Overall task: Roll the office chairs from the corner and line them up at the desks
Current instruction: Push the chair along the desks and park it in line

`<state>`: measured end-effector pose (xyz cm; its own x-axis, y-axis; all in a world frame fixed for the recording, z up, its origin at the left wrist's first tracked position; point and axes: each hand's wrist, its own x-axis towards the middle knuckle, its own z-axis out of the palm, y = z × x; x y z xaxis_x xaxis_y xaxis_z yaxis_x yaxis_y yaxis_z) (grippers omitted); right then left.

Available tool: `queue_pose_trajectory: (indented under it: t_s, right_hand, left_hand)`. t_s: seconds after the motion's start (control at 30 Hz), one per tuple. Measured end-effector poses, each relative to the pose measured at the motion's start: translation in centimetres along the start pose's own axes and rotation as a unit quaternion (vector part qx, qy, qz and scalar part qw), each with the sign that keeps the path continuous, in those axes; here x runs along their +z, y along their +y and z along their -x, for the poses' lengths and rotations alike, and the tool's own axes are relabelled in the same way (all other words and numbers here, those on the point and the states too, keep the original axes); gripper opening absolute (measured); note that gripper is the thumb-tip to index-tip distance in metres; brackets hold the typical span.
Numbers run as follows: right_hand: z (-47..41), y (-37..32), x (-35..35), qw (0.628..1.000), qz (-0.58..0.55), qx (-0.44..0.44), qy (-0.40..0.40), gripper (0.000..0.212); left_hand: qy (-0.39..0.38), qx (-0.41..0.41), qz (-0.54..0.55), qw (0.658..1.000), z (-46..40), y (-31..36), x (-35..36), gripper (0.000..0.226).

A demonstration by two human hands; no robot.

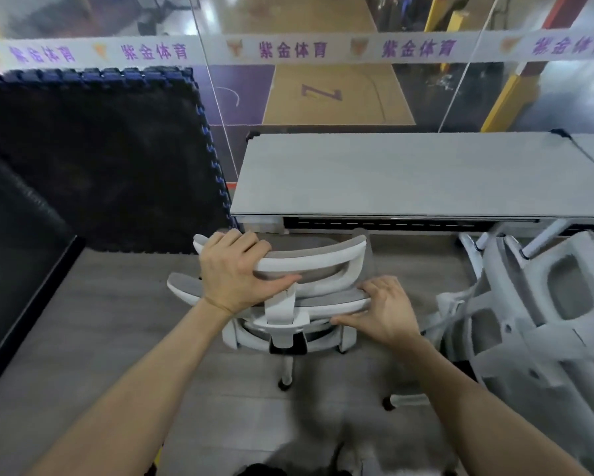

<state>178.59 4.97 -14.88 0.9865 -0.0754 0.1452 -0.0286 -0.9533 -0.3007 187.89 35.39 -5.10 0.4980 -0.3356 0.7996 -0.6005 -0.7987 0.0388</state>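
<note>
A white office chair [323, 269] with grey mesh stands right in front of me, facing the left end of a grey desk [409, 173]. My left hand [235, 273] grips the left part of its curved headrest, fingers over the top and thumb underneath. My right hand [381, 309] grips the right end of the backrest's top edge just below the headrest. A second white chair [546, 314] stands close on the right, its front partly under the same desk.
A stack of black foam mats [99, 159] with blue jigsaw edges leans at the left beside the desk. A glass wall [323, 80] with a white lettered band runs behind the desk. A dark panel [20, 269] borders the grey floor [123, 321] on the left.
</note>
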Motion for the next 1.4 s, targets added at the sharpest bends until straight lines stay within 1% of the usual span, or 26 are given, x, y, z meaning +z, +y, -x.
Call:
queue_pose_trajectory:
  t_s: [0.13, 0.27, 0.37, 0.5, 0.8, 1.03, 1.23, 1.4]
  right_hand:
    - [0.8, 0.9, -0.6, 1.0, -0.004, -0.018, 0.003, 0.104]
    - [2.5, 2.2, -1.3, 1.0, -0.006, -0.014, -0.001, 0.109]
    - [4.0, 2.9, -1.6, 1.0, -0.01, -0.004, -0.004, 0.105]
    - [7.4, 3.0, -1.8, 1.0, -0.003, -0.004, 0.01, 0.1]
    - [13.2, 4.0, -2.1, 0.999, -0.008, 0.017, 0.035, 0.1]
    - [12.3, 5.3, -1.1, 0.997, -0.032, -0.009, 0.075, 0.096]
    - [10.5, 6.4, -1.3, 0.995, -0.05, -0.006, 0.082, 0.099]
    - [8.9, 8.0, -1.4, 0.994, -0.05, -0.033, 0.097, 0.099]
  left_hand:
    - [-0.01, -0.018, -0.018, 1.0, 1.1, 1.9, -1.1, 0.067]
    - [-0.013, -0.014, -0.011, 1.0, 1.1, 4.1, -1.4, 0.068]
    - [-0.019, -0.01, -0.003, 1.0, 1.9, 5.1, -2.1, 0.066]
    - [-0.025, 0.01, 0.013, 1.0, 3.8, 6.2, -3.8, 0.064]
    - [-0.014, 0.05, 0.059, 0.997, 4.3, 8.7, -4.9, 0.066]
    - [-0.008, 0.049, 0.054, 0.997, 3.8, 8.6, -4.2, 0.067]
    - [0.001, 0.058, 0.047, 0.997, 1.9, 8.5, -2.4, 0.068]
    - [0.002, 0.059, 0.037, 0.998, 1.0, 8.9, -0.9, 0.069]
